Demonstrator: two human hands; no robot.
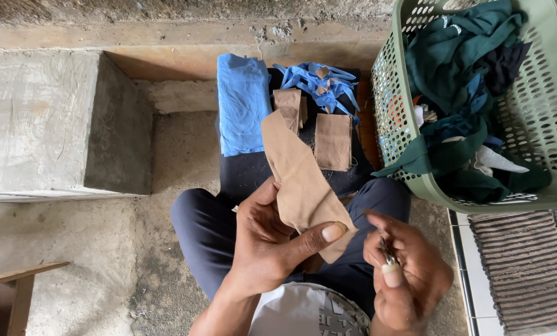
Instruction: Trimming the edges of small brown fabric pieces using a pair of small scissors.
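Tan cloth strip is pinched at its lower end between the thumb and curled fingers of the left hand, over the person's lap. The right hand pinches a small metal tool with fingers closed. Beyond lie folded tan pieces, blue fabric and a green laundry basket of clothes.

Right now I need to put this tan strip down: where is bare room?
Bare concrete floor lies between the concrete block and the dark stool. The stool top is crowded with blue cloth, blue scraps and tan pieces. The green basket is full.
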